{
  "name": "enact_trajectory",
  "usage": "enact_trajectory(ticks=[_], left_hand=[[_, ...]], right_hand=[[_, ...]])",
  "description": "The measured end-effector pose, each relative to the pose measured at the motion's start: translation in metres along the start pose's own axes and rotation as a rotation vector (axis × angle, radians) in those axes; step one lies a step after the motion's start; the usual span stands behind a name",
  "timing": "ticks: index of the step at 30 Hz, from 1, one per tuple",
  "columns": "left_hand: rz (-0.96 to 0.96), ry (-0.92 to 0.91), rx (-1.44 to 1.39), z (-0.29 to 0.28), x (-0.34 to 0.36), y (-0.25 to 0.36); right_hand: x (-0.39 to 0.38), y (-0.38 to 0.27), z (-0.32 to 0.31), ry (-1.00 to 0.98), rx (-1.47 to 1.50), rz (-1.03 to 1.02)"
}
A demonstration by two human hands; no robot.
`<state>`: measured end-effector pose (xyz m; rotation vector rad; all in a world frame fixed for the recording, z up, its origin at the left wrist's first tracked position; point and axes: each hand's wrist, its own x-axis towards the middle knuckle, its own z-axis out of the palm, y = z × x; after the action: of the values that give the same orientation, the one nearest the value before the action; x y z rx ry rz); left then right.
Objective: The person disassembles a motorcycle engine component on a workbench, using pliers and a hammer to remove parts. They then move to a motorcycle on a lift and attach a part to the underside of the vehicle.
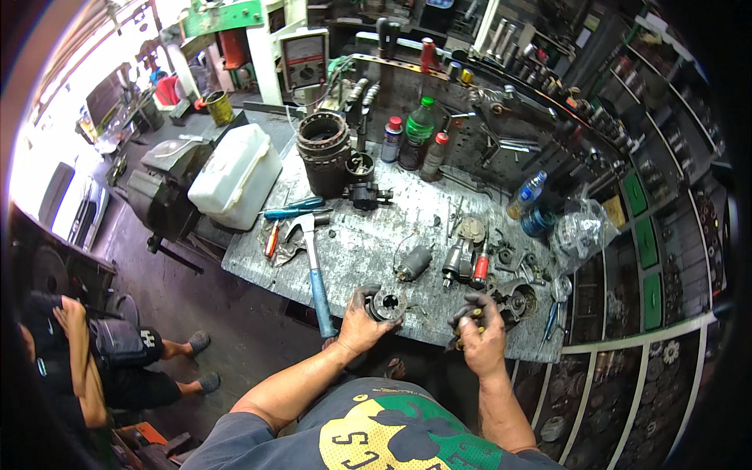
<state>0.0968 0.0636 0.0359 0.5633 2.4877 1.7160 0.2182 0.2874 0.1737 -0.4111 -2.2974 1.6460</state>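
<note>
Ring housing (389, 305) of metal, its bore axis pointing up toward my head camera, sits in the grasp of the left hand (361, 326) at the front edge of the bench (354, 252). I see the right hand (483, 338) well to the right, apart from it, curled around small dark-and-yellow pieces (477, 312) I cannot identify; the left is clearly nearer.

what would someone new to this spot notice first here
Probably the big white plastic box on the left part of the workbench, bright against the grimy metal. Next, the blue-handled claw hammer, its handle reaching the bench's near edge. Just right of it, the left hand holds a round, dark metal part with a central hole.
</note>
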Motion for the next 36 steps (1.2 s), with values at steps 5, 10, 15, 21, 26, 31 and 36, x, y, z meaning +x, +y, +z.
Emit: enact_trajectory(ticks=[5, 10, 15, 21, 26, 31, 36], left_hand=[[0.064, 0.000, 0.094, 0.005, -0.009, -0.013], [-0.028, -0.151, 0.103, 0.007, -0.008, -0.019], [-0.082, -0.020, 0.175, 0.015, -0.008, 0.007], [-0.368, -0.055, -0.206, 0.010, -0.016, 0.054], [-0.429, -0.077, -0.183, 0.005, -0.016, 0.073], [-0.450, -0.111, -0.097, 0.007, -0.012, 0.075], [-0.398, -0.092, -0.267, 0.013, -0.007, 0.075]], right_hand=[[0.000, -0.008, 0.011, -0.055, 0.090, 0.066], [0.008, -0.017, 0.003, -0.174, 0.236, 0.095], [0.009, -0.012, -0.012, -0.231, 0.150, 0.087], [-0.002, -0.002, -0.029, -0.303, 0.142, 0.108], [-0.006, 0.004, -0.040, -0.306, 0.172, 0.074], [-0.008, 0.013, -0.041, -0.263, 0.234, 0.120], [-0.013, 0.017, -0.039, -0.166, 0.271, 0.111]])
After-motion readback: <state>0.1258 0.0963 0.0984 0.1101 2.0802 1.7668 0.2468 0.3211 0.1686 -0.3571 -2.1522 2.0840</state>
